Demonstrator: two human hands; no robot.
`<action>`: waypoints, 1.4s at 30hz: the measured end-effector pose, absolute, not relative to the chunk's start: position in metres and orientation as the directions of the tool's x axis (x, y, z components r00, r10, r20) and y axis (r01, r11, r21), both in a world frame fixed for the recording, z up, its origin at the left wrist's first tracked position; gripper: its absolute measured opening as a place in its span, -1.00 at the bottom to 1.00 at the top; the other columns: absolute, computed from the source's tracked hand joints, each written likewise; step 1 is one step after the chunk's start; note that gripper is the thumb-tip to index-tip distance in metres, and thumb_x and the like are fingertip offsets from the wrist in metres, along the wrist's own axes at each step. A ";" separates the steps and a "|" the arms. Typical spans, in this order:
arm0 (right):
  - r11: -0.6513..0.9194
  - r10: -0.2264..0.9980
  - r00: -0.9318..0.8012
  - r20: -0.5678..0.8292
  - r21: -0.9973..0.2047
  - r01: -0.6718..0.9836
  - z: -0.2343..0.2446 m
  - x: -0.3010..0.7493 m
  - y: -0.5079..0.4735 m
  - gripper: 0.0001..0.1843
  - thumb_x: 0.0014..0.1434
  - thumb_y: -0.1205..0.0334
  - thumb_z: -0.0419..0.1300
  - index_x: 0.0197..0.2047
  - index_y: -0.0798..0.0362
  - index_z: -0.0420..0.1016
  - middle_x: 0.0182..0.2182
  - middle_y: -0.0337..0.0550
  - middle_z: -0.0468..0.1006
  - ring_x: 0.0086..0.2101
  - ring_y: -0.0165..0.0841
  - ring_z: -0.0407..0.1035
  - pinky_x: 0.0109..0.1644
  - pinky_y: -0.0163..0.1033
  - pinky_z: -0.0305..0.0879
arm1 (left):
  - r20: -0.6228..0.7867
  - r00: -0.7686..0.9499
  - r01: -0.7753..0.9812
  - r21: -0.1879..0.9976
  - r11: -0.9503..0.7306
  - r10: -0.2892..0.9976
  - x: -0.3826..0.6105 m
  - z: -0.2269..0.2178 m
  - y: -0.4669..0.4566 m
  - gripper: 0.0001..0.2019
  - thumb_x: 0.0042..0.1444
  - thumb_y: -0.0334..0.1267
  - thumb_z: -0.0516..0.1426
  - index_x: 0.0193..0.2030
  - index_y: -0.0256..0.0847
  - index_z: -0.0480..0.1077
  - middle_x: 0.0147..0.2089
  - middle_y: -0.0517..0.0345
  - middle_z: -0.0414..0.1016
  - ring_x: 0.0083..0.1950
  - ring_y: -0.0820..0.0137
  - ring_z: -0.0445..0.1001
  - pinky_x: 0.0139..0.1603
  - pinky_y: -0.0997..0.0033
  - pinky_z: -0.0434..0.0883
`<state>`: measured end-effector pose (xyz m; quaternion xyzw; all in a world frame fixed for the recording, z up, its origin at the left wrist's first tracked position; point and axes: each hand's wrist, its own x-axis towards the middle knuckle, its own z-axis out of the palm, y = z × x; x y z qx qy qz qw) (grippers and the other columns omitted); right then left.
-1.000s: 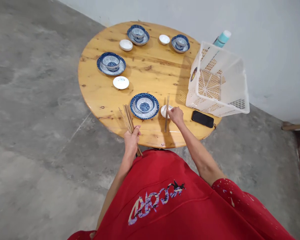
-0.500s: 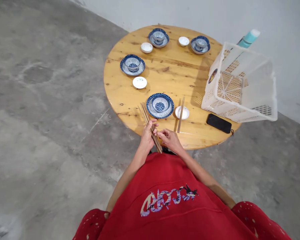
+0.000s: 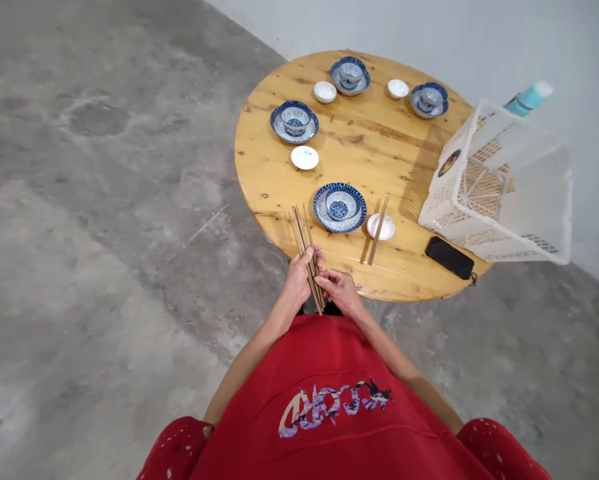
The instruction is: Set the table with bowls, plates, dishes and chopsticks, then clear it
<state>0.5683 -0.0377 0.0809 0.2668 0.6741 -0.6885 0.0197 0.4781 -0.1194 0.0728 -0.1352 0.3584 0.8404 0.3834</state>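
Note:
Several wooden chopsticks [image 3: 303, 233] are in my left hand [image 3: 300, 275], its fingers closed around them near the table's front edge. My right hand [image 3: 340, 289] pinches one of these chopsticks low on its shaft, close beside the left hand. Just beyond the hands is a blue-and-white plate [image 3: 319, 215] with a patterned bowl [image 3: 341, 204] on it. To its right, a pair of chopsticks [image 3: 378, 233] lies across a small white dish [image 3: 388, 229].
The round wooden table [image 3: 279, 190] carries more blue-rimmed plates with bowls, such as this plate [image 3: 295, 139], and small white dishes [image 3: 304, 158]. A white plastic crate [image 3: 494, 230] and a black phone [image 3: 450, 257] are on the right. A pale wall stands behind.
My right hand has moved onto the bundle and now grips a chopstick. One chopstick has spread apart from the others at the top. The view has shifted, so the table appears further right.

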 end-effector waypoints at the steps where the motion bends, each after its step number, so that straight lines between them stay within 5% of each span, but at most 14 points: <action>1: -0.097 0.322 -0.858 -0.400 -0.916 0.390 0.081 0.568 -0.037 -0.57 0.01 -0.19 0.27 -0.43 0.06 0.43 -0.62 -0.32 0.31 -0.62 -0.47 0.15 -0.55 -0.33 0.07 | -0.494 -0.677 -0.735 0.499 -0.459 0.546 0.479 0.073 -0.120 -0.69 0.02 -0.15 0.34 -0.20 -0.31 0.45 -0.38 0.21 0.48 -0.48 0.58 0.38 -0.47 0.56 0.35; 18: 0.102 0.290 -0.921 -0.260 -0.949 0.300 0.086 0.585 -0.009 -0.65 0.11 -0.07 0.14 -0.49 0.01 0.23 -0.60 -0.36 0.16 -0.57 -0.48 0.04 -0.49 -0.33 -0.04 | -0.499 -0.777 -0.629 0.624 -0.464 0.383 0.500 0.085 -0.100 -0.66 -0.05 -0.13 0.36 -0.23 -0.31 0.47 -0.27 0.02 0.62 -0.28 0.38 0.60 -0.24 0.45 0.49; 21: 0.152 0.264 -0.941 -0.211 -0.954 0.257 0.089 0.588 -0.006 -0.66 0.14 -0.03 0.11 -0.50 0.01 0.21 -0.60 -0.35 0.15 -0.56 -0.47 0.04 -0.47 -0.32 -0.04 | -0.488 -0.828 -0.560 0.685 -0.467 0.277 0.497 0.081 -0.097 -0.66 -0.09 -0.12 0.38 -0.25 -0.29 0.47 -0.35 0.14 0.58 -0.40 0.49 0.52 -0.38 0.55 0.42; 25: 0.186 0.229 -0.961 -0.158 -0.961 0.203 0.097 0.590 -0.003 -0.67 0.17 0.00 0.11 -0.50 0.01 0.21 -0.60 -0.35 0.15 -0.55 -0.45 0.05 -0.45 -0.31 -0.03 | -0.432 -0.874 -0.485 0.762 -0.429 0.222 0.487 0.087 -0.099 -0.63 -0.10 -0.08 0.39 -0.26 -0.32 0.48 -0.47 0.30 0.43 -0.65 0.71 0.17 -0.66 0.67 0.07; 28: 0.209 0.193 -0.971 -0.139 -0.962 0.179 0.099 0.592 -0.002 -0.67 0.19 0.00 0.10 -0.49 0.01 0.22 -0.60 -0.33 0.18 -0.54 -0.44 0.08 -0.43 -0.30 0.00 | -0.367 -0.902 -0.431 0.790 -0.436 0.227 0.477 0.101 -0.102 -0.59 -0.06 0.00 0.36 -0.24 -0.32 0.50 -0.38 0.22 0.48 -0.67 0.77 0.02 -0.70 0.66 -0.07; 33: 0.267 0.127 -0.987 -0.103 -0.954 0.134 0.100 0.594 -0.002 -0.67 0.23 0.00 0.08 -0.48 0.01 0.25 -0.59 -0.32 0.22 -0.53 -0.42 0.11 -0.41 -0.30 0.04 | -0.292 -0.910 -0.397 0.820 -0.412 0.295 0.467 0.120 -0.106 -0.57 -0.02 0.04 0.34 -0.17 -0.30 0.56 -0.22 0.06 0.57 -0.63 0.75 0.04 -0.71 0.65 -0.05; 42: 0.323 0.039 -0.996 -0.074 -0.943 0.083 0.103 0.592 -0.001 -0.63 0.26 -0.03 0.06 -0.49 0.00 0.26 -0.58 -0.28 0.23 -0.51 -0.38 0.14 -0.39 -0.29 0.07 | -0.334 -0.894 -0.442 0.770 -0.459 0.299 0.465 0.121 -0.108 -0.66 -0.06 -0.08 0.39 -0.23 -0.31 0.59 -0.39 0.18 0.48 -0.65 0.77 0.08 -0.72 0.67 -0.01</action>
